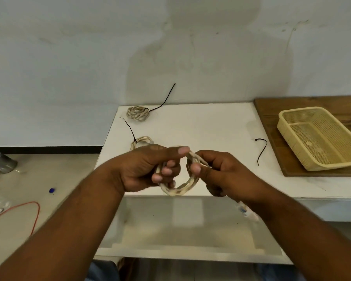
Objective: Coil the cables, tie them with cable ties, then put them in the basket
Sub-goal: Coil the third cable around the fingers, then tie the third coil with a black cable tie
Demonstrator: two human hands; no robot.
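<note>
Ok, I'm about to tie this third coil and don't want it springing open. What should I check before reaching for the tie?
1. Coil held in both hands: ok, left hand, right hand.
2. Loops gathered evenly: cannot tell, blurred.
3. Cable's plug end tucked in: not ok, it hangs below the right wrist.
4. Loose cable tie free on the table: ok.
5. Basket free to receive coils: ok, nothing in it.

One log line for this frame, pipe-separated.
phase: coiling | left hand + right hand: gripping cable coil | tied coils on table: two | loose tie: unused | basket: empty
</note>
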